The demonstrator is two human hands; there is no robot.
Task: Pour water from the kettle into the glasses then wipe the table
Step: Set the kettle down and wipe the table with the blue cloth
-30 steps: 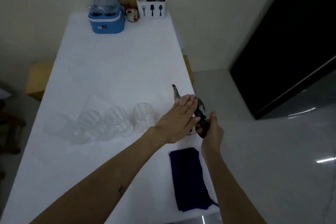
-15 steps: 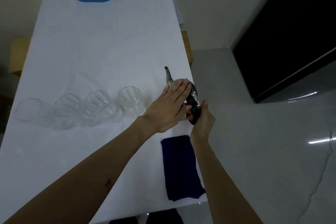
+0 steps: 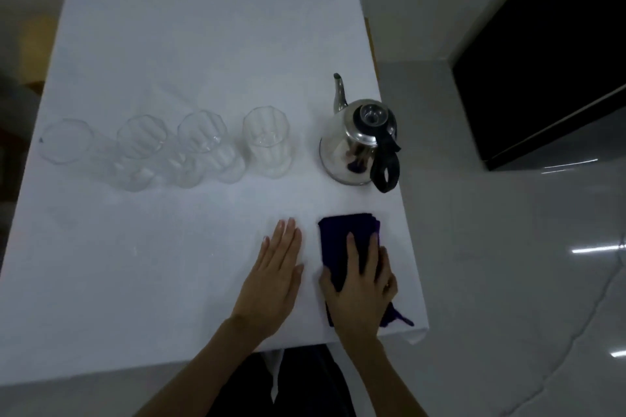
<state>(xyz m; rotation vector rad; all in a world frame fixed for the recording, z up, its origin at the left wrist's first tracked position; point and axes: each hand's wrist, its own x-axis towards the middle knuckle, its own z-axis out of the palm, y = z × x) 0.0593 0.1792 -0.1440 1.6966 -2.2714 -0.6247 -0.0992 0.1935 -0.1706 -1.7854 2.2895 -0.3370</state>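
**At the table's near edge, both hands lay flat**

Near the front right corner of the white table (image 3: 169, 44), the right hand (image 3: 360, 284) lay on a dark blue cloth (image 3: 349, 230), fingers spread and nearly straight, pressing it down rather than gripping it. Part of the cloth stuck out beyond the fingertips toward the kettle, and a corner showed behind the wrist at the table edge. Just beside it, the left hand (image 3: 276, 272) rested palm down on the bare table, fingers straight and close together, holding nothing. The two hands were near each other but apart.

Beyond the cloth, close to the right edge, stood the steel kettle (image 3: 349, 145), upright, lid on, its black handle (image 3: 386, 162) hanging toward the person and its thin spout (image 3: 339, 91) pointing away. Neither hand touched it.

To the left of the kettle four clear glasses stood in a row across the table: the nearest glass (image 3: 267, 142) just beside the kettle, then a second (image 3: 210, 145), a third (image 3: 140, 151) and the farthest (image 3: 66, 140) near the left edge. Whether they held water could not be told.
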